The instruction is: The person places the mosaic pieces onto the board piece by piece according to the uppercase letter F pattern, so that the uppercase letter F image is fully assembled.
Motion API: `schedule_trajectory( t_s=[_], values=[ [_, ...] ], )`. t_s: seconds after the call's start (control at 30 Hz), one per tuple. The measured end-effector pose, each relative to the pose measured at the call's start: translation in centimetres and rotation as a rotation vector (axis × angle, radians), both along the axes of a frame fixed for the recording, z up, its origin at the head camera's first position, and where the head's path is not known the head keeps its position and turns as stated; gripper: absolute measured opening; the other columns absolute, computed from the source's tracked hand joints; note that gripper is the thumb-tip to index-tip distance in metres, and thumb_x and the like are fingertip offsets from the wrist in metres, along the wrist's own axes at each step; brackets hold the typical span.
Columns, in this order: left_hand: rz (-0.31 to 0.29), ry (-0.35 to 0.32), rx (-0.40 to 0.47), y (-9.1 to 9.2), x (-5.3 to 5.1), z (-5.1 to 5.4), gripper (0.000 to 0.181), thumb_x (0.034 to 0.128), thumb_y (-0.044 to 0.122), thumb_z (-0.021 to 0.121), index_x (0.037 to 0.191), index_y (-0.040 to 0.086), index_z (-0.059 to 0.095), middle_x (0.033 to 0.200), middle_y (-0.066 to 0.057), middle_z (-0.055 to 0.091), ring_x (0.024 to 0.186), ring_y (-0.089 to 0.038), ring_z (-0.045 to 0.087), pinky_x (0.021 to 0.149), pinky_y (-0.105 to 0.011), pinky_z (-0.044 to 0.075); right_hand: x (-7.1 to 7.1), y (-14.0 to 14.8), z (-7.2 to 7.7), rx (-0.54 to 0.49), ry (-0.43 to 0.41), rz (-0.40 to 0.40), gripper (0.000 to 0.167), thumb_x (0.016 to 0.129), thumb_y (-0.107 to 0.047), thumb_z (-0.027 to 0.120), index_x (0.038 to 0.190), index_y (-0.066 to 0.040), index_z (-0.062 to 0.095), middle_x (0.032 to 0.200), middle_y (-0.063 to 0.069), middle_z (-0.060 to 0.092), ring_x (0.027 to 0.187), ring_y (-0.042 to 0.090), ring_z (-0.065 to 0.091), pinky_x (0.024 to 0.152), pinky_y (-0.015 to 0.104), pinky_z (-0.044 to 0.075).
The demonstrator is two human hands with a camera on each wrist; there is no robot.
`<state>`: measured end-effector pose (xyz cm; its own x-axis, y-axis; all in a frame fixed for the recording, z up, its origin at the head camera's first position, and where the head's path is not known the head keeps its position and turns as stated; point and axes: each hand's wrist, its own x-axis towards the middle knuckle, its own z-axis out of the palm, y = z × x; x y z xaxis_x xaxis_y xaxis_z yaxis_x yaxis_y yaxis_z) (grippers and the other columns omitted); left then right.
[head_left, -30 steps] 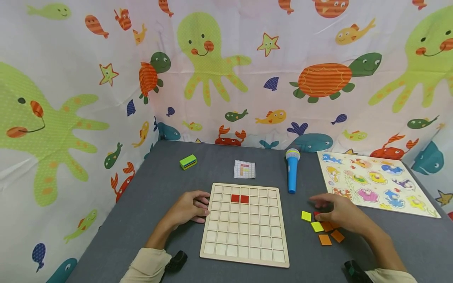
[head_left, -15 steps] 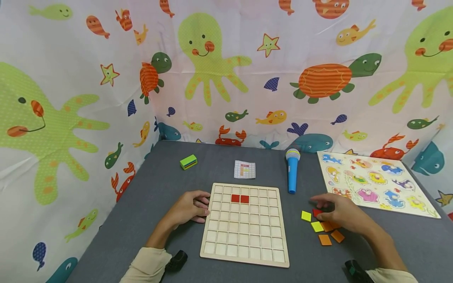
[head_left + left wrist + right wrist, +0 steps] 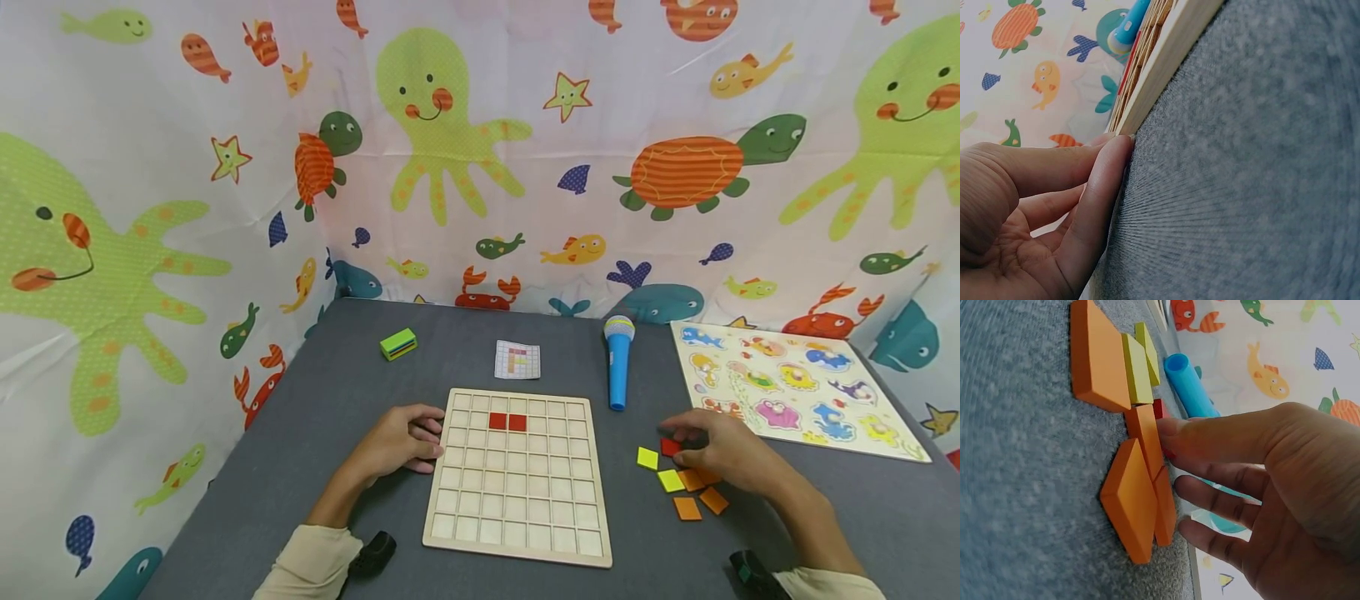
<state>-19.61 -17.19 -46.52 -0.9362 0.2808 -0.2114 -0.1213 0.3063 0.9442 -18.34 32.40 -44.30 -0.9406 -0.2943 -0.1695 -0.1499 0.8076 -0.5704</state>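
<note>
R hand point(image 3: 727, 452) narrow @ red tile point(image 3: 670, 447), can't tell if pinched, so best lift straight up, clearing yellow tile point(image 3: 647, 457) @ 8 o'clock, L hand point(image 3: 399, 437) pinching board point(image 3: 516, 483) @ 9.

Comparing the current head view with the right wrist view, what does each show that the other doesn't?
Only the head view: the left hand, the small pattern card and the green block.

Only the right wrist view: the palm side of the right hand and the end face of the blue microphone's handle.

Both: the right hand, the four orange tiles, two yellow tiles, the red tile, the microphone and the sea-animal cloth.
</note>
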Motion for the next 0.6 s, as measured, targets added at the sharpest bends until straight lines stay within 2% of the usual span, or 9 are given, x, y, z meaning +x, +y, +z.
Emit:
schedule_trajectory(
  t_s=[0.2, 0.37, 0.6],
  values=[
    [0.002, -0.003, -0.006, 0.03, 0.04, -0.11, 0.057, 0.0900, -0.005, 0.080, 0.143, -0.002, 0.060, 0.119, -0.018, 0.063, 0.090, -0.022, 0.071, 0.071, -0.040, 0.069, -0.07, 0.08, 0.07, 0.006, -0.015, 0.010, 0.047, 0.089, -0.017, 0.083, 0.131, 0.000, 0.071, 0.113, 0.006, 0.069, 0.099, 0.023, 0.059, 0.085, 0.038, 0.055],
    [0.000, -0.002, -0.003, 0.05, 0.07, -0.09, 0.057, 0.0899, -0.005, 0.080, 0.143, -0.002, 0.060, 0.120, -0.019, 0.063, 0.090, -0.021, 0.071, 0.070, -0.039, 0.069, -0.11, 0.21, -0.02, -0.001, -0.025, -0.003, 0.040, 0.091, -0.017, 0.081, 0.127, 0.000, 0.074, 0.108, 0.004, 0.068, 0.094, 0.021, 0.058, 0.078, 0.029, 0.054],
    [-0.003, 0.008, -0.003, 0.00, 0.00, 0.00, 0.057, 0.0899, -0.005, 0.080, 0.143, -0.003, 0.060, 0.120, -0.019, 0.063, 0.090, -0.021, 0.071, 0.070, -0.040, 0.069, 0.01, 0.15, -0.22, -0.002, 0.027, 0.000, 0.035, 0.091, -0.019, 0.082, 0.121, -0.001, 0.077, 0.102, 0.003, 0.068, 0.088, 0.019, 0.056, 0.069, 0.024, 0.051]
  ],
)
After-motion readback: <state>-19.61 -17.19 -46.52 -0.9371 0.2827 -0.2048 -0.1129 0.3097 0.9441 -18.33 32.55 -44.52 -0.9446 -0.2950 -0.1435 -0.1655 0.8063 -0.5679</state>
